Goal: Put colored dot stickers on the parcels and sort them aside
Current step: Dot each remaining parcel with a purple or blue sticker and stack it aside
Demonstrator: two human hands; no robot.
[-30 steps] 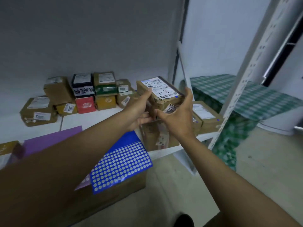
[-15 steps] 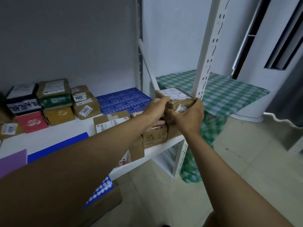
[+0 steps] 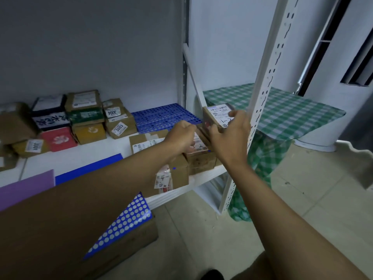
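head view: right hand (image 3: 230, 136) gripping small cardboard parcel (image 3: 217, 116) at frame centre, tilted above stacked boxes at shelf's (image 3: 80, 158) right end, white label partly readable. left hand (image 3: 180, 134) curling fingers, contents hidden. perforated blue sticker sheet (image 3: 125, 219) lying lower left. boxes upper left showing labels "3003", "3004".

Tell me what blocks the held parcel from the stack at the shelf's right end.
Nothing visible: the right hand grips the labelled cardboard parcel directly above the stacked brown boxes; the left hand rests beside them.
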